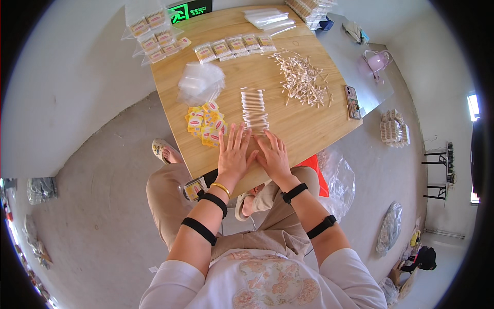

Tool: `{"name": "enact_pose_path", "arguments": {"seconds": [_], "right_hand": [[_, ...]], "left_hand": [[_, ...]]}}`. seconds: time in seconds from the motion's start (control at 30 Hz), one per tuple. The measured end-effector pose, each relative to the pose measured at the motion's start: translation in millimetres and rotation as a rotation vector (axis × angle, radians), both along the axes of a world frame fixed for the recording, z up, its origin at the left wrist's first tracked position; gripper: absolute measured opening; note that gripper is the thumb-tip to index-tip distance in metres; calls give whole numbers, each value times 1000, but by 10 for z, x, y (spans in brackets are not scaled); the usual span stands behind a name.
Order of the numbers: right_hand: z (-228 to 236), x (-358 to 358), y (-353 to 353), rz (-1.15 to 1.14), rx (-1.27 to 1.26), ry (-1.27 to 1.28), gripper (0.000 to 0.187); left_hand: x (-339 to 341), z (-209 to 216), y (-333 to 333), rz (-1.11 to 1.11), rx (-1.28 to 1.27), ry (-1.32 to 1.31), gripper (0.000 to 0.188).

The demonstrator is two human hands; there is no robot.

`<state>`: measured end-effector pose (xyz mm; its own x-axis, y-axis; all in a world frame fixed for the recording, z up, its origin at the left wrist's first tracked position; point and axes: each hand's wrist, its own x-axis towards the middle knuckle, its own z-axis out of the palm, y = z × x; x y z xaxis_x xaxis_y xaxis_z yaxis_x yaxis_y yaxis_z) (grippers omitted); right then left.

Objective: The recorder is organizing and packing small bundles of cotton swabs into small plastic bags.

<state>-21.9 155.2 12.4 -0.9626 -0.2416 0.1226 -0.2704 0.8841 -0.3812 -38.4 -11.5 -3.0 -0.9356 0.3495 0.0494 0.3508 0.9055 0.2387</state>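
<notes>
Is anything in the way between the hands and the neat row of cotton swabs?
Nothing visible. The left hand and right hand lie flat on the wooden table, fingertips right at the near end of the swab row. The yellow labels sit off to the left, the loose swab pile to the right.

Both hands flat, palms down, left hand (234, 153), right hand (274, 156), fingers spread

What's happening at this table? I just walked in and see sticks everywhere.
A person sits at a wooden table, left hand and right hand lying flat, fingers spread, at the near end of a neat row of cotton swabs. A loose swab heap, yellow label cards, clear bags and filled packets lie around.
</notes>
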Motion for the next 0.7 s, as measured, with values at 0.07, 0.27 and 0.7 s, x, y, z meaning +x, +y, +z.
{"name": "enact_pose_path", "arguments": {"seconds": [0.07, 0.27, 0.7], "right_hand": [[13, 3, 14, 27, -7, 46, 65], [100, -50, 63, 27, -50, 98, 50], [58, -465, -25, 5, -78, 128, 30]], "left_hand": [[-1, 5, -1, -1, 4, 0, 71], [0, 14, -18, -6, -24, -10, 70], [5, 45, -30, -11, -15, -13, 65]]}}
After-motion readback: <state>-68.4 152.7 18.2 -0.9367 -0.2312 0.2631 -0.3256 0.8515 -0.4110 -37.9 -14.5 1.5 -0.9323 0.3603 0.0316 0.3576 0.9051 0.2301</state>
